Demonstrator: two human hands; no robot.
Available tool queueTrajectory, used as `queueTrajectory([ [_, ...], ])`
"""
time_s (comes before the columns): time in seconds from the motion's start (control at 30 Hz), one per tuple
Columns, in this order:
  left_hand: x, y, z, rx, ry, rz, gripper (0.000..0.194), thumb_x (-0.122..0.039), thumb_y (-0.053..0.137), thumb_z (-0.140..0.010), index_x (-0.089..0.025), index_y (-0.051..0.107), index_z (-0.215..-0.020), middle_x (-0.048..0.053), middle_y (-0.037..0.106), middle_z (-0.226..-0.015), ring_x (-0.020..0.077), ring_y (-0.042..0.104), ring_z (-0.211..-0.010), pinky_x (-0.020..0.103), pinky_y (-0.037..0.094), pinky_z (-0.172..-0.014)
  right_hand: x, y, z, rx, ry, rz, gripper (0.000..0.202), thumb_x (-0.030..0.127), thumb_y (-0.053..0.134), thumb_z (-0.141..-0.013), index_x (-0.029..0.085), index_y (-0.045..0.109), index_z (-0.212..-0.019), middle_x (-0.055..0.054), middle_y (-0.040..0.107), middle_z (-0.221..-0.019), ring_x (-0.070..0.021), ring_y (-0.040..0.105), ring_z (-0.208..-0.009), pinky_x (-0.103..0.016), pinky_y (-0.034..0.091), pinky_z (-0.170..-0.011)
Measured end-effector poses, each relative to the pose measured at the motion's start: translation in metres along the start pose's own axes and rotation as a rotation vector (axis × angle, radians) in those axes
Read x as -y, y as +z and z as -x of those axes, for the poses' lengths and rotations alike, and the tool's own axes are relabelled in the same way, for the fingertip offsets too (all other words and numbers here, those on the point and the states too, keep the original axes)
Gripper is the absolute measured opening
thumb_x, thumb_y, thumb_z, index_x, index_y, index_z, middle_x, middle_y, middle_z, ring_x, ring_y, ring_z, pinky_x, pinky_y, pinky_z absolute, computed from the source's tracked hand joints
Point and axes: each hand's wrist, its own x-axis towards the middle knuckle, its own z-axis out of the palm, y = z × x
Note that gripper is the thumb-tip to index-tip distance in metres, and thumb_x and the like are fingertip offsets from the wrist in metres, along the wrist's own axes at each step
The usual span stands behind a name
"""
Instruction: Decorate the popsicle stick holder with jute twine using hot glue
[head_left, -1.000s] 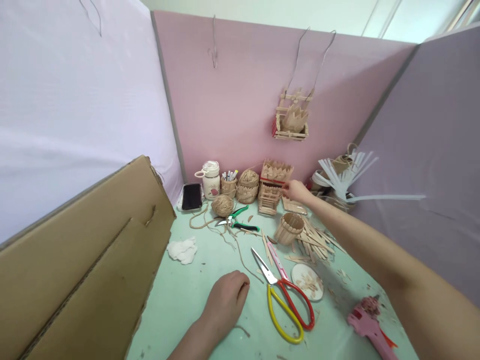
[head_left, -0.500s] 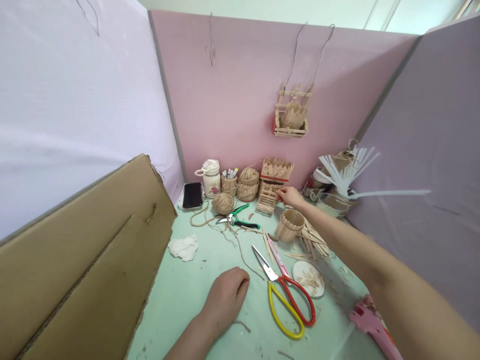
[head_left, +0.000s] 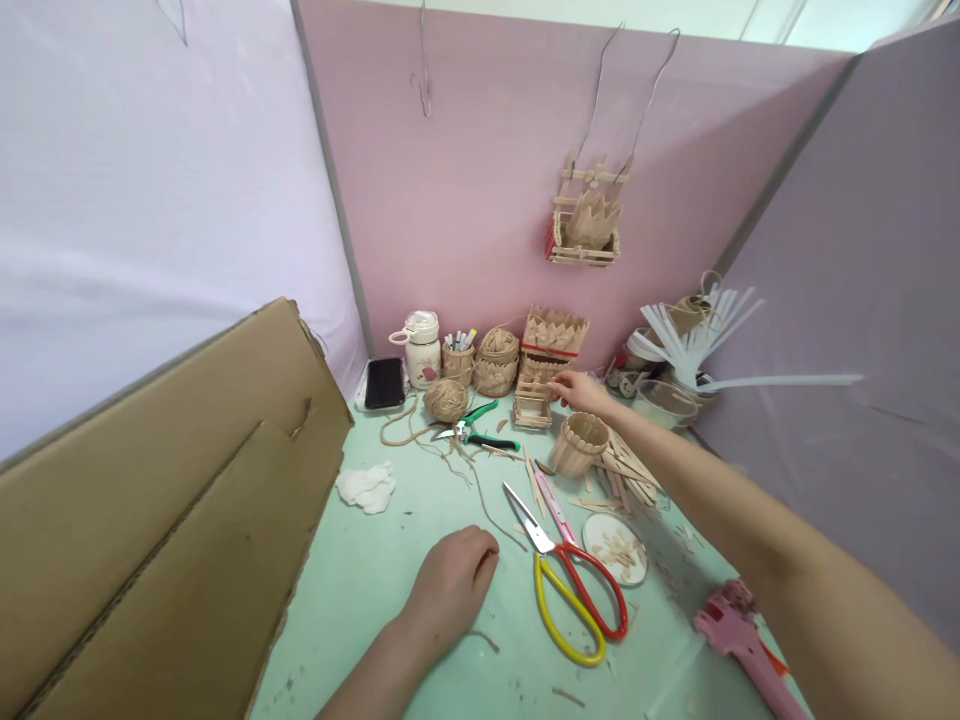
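Observation:
My right hand (head_left: 579,391) reaches to the back of the table, its thumb and fingertips pinched at the right edge of a small craft-stick rack (head_left: 532,408). This rack has a slatted back and a square open frame at its front. Nearer me, my left hand (head_left: 454,572) rests on the table with curled fingers and nothing visible in it. To its right lie scissors (head_left: 541,540) with one red and one yellow handle. Below my right wrist stands a round craft-stick cup (head_left: 579,446).
Behind the rack is a zigzag-edged stick box (head_left: 555,332). Twine balls (head_left: 445,400), green-handled pruners (head_left: 480,428), a white dish (head_left: 615,548), a pink glue gun (head_left: 739,635) and loose sticks (head_left: 628,470) lie around. Cardboard (head_left: 172,520) leans on the left; a stick basket (head_left: 585,235) hangs behind.
The rack's slatted front has tipped up and back in my right hand, so its square base frame now shows. My left hand stays in place; the view has tilted slightly.

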Motion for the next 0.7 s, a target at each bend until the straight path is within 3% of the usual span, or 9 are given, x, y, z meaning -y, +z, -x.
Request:
queueTrajectory([
  [0.3, 0.002, 0.001, -0.001, 0.006, 0.01, -0.016, 0.022, -0.022, 0.037, -0.088, -0.02, 0.059, -0.084, 0.004, 0.062, -0.085, 0.0164, 0.056, -0.079, 0.028, 0.042, -0.072, 0.003, -0.011, 0.001, -0.118, -0.028, 0.082, 0.024, 0.031, 0.046, -0.088, 0.014, 0.064, -0.085, -0.005, 0.07, -0.071, -0.0127, 0.059, -0.054, -0.023, 0.043, -0.058],
  [0.43, 0.004, 0.002, 0.0, 0.006, 0.025, -0.017, 0.021, -0.022, 0.038, -0.088, -0.02, 0.059, -0.084, 0.003, 0.063, -0.085, 0.0162, 0.056, -0.08, 0.028, 0.042, -0.073, 0.037, -0.015, 0.009, -0.315, -0.121, 0.107, 0.028, 0.033, 0.045, -0.088, 0.015, 0.065, -0.09, -0.007, 0.07, -0.078, -0.016, 0.06, -0.066, -0.025, 0.043, -0.065],
  [0.5, 0.004, 0.002, 0.0, 0.002, 0.033, -0.021, 0.021, -0.021, 0.039, -0.087, -0.02, 0.059, -0.084, 0.003, 0.063, -0.086, 0.0162, 0.056, -0.08, 0.028, 0.042, -0.074, 0.065, -0.013, 0.017, -0.333, -0.218, 0.117, 0.027, 0.033, 0.045, -0.088, 0.016, 0.065, -0.092, -0.007, 0.07, -0.082, -0.0171, 0.06, -0.071, -0.026, 0.042, -0.067],
  [0.57, 0.003, 0.002, 0.0, -0.001, 0.038, -0.028, 0.021, -0.021, 0.039, -0.087, -0.019, 0.06, -0.084, 0.004, 0.063, -0.086, 0.0163, 0.057, -0.081, 0.028, 0.042, -0.074, 0.094, -0.006, 0.025, -0.274, -0.326, 0.155, 0.025, 0.032, 0.046, -0.087, 0.017, 0.064, -0.093, -0.007, 0.07, -0.085, -0.0173, 0.06, -0.075, -0.026, 0.042, -0.069],
  [0.7, 0.003, 0.002, 0.0, -0.005, 0.051, -0.047, 0.022, -0.019, 0.04, -0.086, -0.019, 0.061, -0.085, 0.005, 0.064, -0.086, 0.0167, 0.057, -0.082, 0.028, 0.042, -0.075, 0.139, 0.027, 0.029, -0.004, -0.443, 0.37, 0.018, 0.033, 0.053, -0.084, 0.019, 0.064, -0.088, -0.006, 0.069, -0.089, -0.0186, 0.061, -0.081, -0.026, 0.041, -0.071],
])
